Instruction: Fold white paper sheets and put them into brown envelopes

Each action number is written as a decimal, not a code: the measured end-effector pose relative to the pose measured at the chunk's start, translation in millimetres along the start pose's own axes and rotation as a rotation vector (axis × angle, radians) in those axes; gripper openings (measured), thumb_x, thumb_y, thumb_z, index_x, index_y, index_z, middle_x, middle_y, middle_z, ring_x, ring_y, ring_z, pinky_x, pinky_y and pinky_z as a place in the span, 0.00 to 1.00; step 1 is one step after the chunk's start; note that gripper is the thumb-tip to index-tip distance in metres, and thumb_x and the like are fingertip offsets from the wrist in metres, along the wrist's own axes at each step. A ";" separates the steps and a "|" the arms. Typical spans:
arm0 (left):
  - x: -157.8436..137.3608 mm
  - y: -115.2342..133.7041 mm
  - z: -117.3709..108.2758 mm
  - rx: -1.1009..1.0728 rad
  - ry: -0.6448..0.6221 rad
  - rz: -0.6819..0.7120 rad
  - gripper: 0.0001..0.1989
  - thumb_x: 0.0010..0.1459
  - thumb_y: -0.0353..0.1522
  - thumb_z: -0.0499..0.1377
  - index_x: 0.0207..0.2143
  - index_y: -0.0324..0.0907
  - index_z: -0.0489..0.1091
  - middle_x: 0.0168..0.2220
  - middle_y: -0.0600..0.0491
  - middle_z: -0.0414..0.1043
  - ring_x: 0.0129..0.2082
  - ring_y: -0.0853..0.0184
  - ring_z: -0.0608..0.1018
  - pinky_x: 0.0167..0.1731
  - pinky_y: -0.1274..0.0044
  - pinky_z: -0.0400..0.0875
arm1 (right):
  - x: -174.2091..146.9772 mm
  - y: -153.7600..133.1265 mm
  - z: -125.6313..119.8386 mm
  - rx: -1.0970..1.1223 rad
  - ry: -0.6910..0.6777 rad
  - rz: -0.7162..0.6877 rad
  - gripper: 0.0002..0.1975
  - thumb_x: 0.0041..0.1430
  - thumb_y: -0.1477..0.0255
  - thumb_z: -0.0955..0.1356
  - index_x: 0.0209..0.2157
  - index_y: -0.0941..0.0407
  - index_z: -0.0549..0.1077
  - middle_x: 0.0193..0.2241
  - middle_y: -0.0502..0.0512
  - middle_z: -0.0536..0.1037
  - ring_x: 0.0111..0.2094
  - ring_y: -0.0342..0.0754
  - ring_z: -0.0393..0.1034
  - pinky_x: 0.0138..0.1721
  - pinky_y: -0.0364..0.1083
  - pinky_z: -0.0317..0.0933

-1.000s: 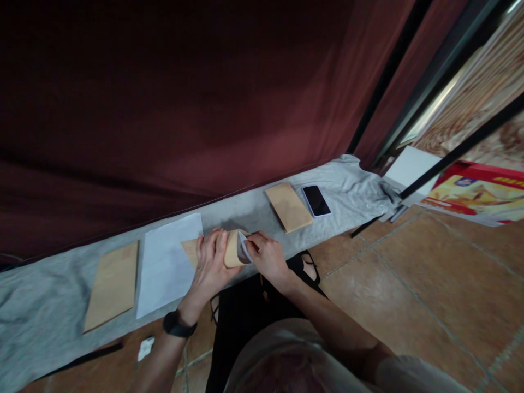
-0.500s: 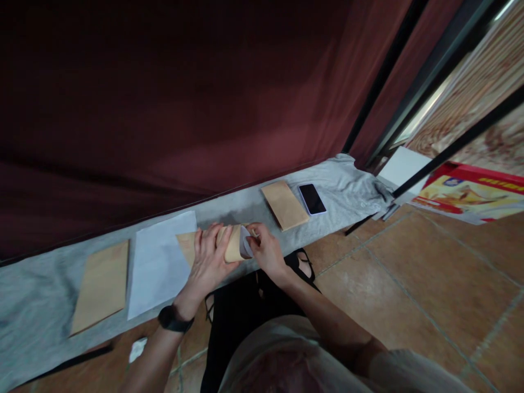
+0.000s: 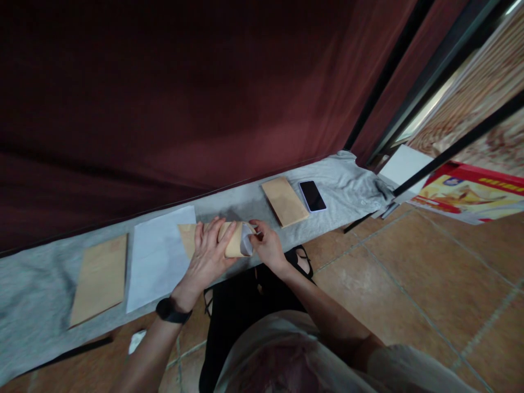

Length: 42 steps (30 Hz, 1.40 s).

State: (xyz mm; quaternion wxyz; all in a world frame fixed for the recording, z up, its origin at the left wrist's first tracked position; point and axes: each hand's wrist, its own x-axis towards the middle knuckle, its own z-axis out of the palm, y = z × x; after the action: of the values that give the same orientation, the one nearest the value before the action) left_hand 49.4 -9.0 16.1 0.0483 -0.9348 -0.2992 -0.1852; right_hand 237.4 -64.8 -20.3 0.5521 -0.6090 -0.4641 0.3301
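Note:
A brown paper envelope (image 3: 234, 243) lies across the narrow cloth-covered bench, its mouth bulging toward the right with white paper showing inside. My left hand (image 3: 213, 246) is wrapped over the envelope's middle, its fingers curled around the upper side. At the mouth, my right hand (image 3: 266, 243) pinches the edge; whether it grips the envelope's rim or the paper inside is hidden by the fingers. The envelope's left end overlaps a stack of white paper (image 3: 158, 262).
Left of the white paper lies another brown envelope (image 3: 100, 278). To the right are a third brown envelope (image 3: 285, 202) and a phone (image 3: 313, 196) on the grey cloth (image 3: 344, 185). A dark red curtain (image 3: 204, 109) hangs behind; a printed box (image 3: 470, 191) stands at far right.
My right hand has shifted slightly at the envelope's mouth, and my left hand lies a little flatter over it. The envelope stays in about the same place.

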 end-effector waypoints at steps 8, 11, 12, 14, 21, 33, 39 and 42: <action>0.9 -3.5 9.0 -0.006 -0.066 0.000 0.48 0.55 0.39 0.67 0.72 0.41 0.47 0.67 0.32 0.57 0.71 0.42 0.56 0.68 0.47 0.42 | 9.1 17.0 2.2 0.097 -0.026 0.105 0.05 0.53 0.74 0.68 0.30 0.55 0.79 0.29 0.49 0.79 0.30 0.45 0.71 0.34 0.42 0.64; 0.6 -5.9 12.2 -0.031 -0.096 -0.007 0.48 0.55 0.38 0.67 0.72 0.43 0.47 0.69 0.33 0.54 0.71 0.42 0.55 0.68 0.47 0.43 | 9.8 22.1 5.0 0.196 -0.043 0.192 0.05 0.51 0.73 0.68 0.27 0.54 0.78 0.25 0.47 0.77 0.27 0.44 0.70 0.31 0.41 0.62; 0.3 -6.7 12.5 -0.041 -0.103 -0.008 0.48 0.55 0.38 0.67 0.72 0.44 0.47 0.70 0.34 0.52 0.71 0.43 0.55 0.68 0.47 0.42 | 9.8 23.8 6.0 0.237 -0.044 0.221 0.04 0.50 0.73 0.68 0.27 0.54 0.78 0.24 0.47 0.77 0.27 0.44 0.69 0.30 0.41 0.62; -1.9 -7.3 12.6 -0.066 -0.104 -0.013 0.46 0.56 0.39 0.67 0.72 0.46 0.49 0.72 0.36 0.48 0.72 0.43 0.52 0.68 0.47 0.42 | 9.5 27.8 8.2 0.331 -0.026 0.286 0.03 0.48 0.71 0.69 0.26 0.54 0.77 0.23 0.47 0.76 0.26 0.44 0.68 0.29 0.41 0.62; -31.9 23.5 38.6 -0.453 0.267 -0.554 0.44 0.59 0.45 0.65 0.71 0.45 0.51 0.74 0.39 0.44 0.73 0.48 0.51 0.69 0.54 0.49 | 6.8 46.1 16.5 0.577 0.137 0.492 0.08 0.42 0.67 0.73 0.26 0.55 0.73 0.22 0.47 0.75 0.23 0.43 0.67 0.24 0.40 0.61; -2.4 74.9 67.6 -1.879 0.436 -1.527 0.09 0.53 0.27 0.69 0.34 0.42 0.71 0.32 0.55 0.80 0.31 0.69 0.81 0.38 0.74 0.79 | -5.4 55.2 26.1 0.549 0.222 0.500 0.08 0.43 0.68 0.72 0.26 0.55 0.71 0.22 0.46 0.76 0.24 0.44 0.69 0.24 0.41 0.62; -3.6 71.1 76.5 -1.910 0.385 -1.487 0.14 0.50 0.24 0.69 0.39 0.41 0.74 0.37 0.53 0.82 0.35 0.68 0.83 0.39 0.75 0.77 | -5.4 56.6 23.9 0.592 0.213 0.499 0.08 0.42 0.70 0.72 0.27 0.55 0.71 0.23 0.45 0.76 0.25 0.44 0.70 0.28 0.42 0.64; -5.7 68.9 77.9 -1.888 0.382 -1.494 0.13 0.48 0.24 0.69 0.38 0.40 0.74 0.36 0.53 0.82 0.34 0.68 0.83 0.39 0.75 0.77 | -5.7 55.7 24.1 0.595 0.199 0.510 0.09 0.41 0.70 0.72 0.27 0.55 0.71 0.24 0.45 0.76 0.25 0.44 0.70 0.28 0.42 0.64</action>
State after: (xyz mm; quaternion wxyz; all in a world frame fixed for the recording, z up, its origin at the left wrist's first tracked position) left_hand 109.6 -52.7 -56.8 -0.7256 -0.1579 -0.4991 -0.4466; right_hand 224.6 -59.0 -79.5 0.6470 -0.5469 -0.1267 0.5160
